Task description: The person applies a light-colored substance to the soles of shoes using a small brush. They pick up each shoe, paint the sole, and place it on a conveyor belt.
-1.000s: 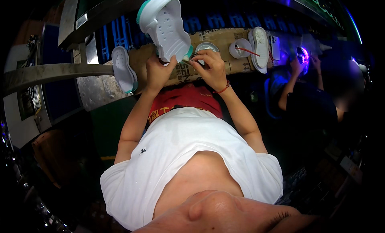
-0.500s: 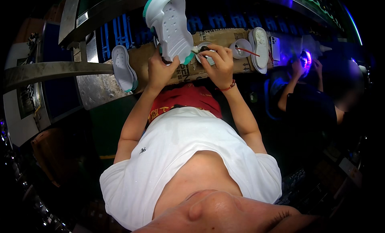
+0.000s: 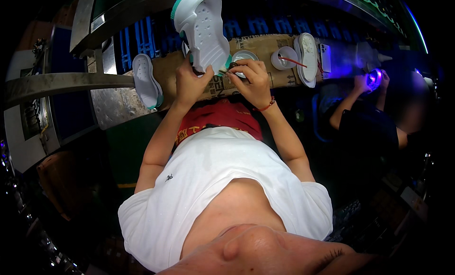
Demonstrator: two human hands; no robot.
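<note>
My left hand [image 3: 191, 83] is closed on the near end of a white shoe sole [image 3: 207, 36] with teal edging, tilted up with its dimpled inner face toward me. Beside that near end, my right hand [image 3: 251, 81] pinches a small brush-like tool [image 3: 232, 66] with a dark part and a pale tip. The tip is at or very close to the sole's teal edge; contact cannot be made out. Just beyond the right fingers stands a round white bowl [image 3: 245, 54], partly covered by them.
Cardboard [image 3: 279, 78] covers the bench. Another sole [image 3: 146, 81] lies left, and a pale pair [image 3: 308, 59] right, near a clear cup [image 3: 283, 58] with a red stick and a phone [image 3: 325, 57]. A metal bar [image 3: 66, 88] crosses at left. At right, a co-worker's hands [image 3: 362, 83] hold a purple-lit object.
My right hand has moved slightly left and down, bringing the tool closer to the sole's near end and uncovering more of the bowl. The sole has shifted only a little.
</note>
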